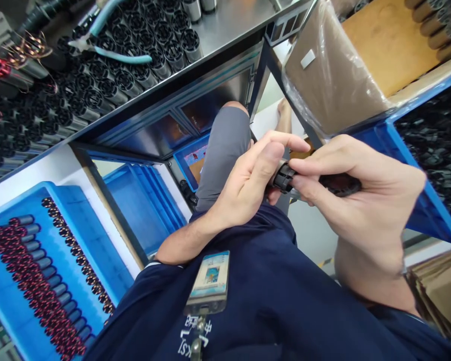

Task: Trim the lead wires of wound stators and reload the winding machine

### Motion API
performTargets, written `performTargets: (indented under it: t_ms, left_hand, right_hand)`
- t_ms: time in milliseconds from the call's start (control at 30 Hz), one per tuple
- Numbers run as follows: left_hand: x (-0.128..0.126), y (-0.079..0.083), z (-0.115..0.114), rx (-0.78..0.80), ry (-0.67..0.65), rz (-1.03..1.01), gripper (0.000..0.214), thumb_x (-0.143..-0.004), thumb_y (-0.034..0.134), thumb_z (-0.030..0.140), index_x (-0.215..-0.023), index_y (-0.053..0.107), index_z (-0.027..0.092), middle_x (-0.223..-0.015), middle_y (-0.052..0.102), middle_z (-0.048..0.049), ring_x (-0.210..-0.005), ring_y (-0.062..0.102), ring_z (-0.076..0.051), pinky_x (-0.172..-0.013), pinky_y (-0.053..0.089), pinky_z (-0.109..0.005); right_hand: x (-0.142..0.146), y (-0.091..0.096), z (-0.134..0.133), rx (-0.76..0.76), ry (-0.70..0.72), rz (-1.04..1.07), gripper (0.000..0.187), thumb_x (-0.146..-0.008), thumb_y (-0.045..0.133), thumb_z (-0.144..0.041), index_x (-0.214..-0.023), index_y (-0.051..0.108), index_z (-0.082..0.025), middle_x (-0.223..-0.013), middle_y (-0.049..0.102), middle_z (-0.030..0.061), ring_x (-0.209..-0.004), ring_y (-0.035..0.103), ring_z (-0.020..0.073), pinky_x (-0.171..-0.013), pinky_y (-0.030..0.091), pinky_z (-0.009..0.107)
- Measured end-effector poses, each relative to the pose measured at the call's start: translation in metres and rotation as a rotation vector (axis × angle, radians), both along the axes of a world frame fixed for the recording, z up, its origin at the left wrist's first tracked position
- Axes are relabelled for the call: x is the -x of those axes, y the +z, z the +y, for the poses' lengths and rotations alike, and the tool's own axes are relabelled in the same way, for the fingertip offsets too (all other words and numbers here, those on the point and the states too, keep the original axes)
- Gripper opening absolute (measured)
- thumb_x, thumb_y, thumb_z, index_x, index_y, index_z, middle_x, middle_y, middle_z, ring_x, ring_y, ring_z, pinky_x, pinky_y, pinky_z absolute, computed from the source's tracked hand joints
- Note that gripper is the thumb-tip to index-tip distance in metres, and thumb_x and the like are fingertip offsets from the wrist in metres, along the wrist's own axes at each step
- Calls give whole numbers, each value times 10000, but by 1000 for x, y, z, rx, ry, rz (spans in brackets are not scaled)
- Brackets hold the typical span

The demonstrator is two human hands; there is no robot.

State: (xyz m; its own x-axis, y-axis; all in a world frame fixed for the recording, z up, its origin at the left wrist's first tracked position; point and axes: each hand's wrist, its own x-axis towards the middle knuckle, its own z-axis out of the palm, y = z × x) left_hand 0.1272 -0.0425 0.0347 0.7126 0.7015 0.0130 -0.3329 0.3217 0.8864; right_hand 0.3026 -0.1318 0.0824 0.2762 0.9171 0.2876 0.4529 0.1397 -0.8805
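Observation:
My left hand [244,188] is closed around a small motor stator core [284,176], a short metal cylinder with a black slotted plastic end facing right. The thumb and fingers wrap its body and hide most of it. My right hand [368,200] pinches at that black end with thumb and forefinger. A second black plastic piece [340,184], a slotted end piece by its look, sits in the curled fingers of the right hand. Both hands are held in front of my body, above the lap.
Many similar cores [135,75] stand on the metal bench [229,35], with blue-handled cutters [124,56] on top. A blue tray [33,200] at left holds copper-wound cores. At right are a blue bin [424,185] of black parts and a plastic-wrapped cardboard box [334,80].

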Motion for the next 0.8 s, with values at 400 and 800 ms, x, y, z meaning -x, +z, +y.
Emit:
performTargets:
  t_ms: [400,800]
  left_hand:
    - [22,-13,24,-43,-31,96,448,-1192,892,526,-1557,854,268,-1089,851,-27,-761,705,-131,-771,592,-272]
    - [17,-4,134,-106,283,92,243,-1140,889,292,-1067,663,238,-786,663,67,-474,529,-63,-473,373,-189]
  right_hand:
    - [5,-8,33,101,72,-8,344,-1069,1031,-245,-1261,1014,-530,-957,776,17,-846,714,237,-766,630,481]
    - [-98,-19,184,129,-191,-278,242,-1146,860,-382,-1314,996,-275,-654,550,-40,-655,523,191,-791,500,416]
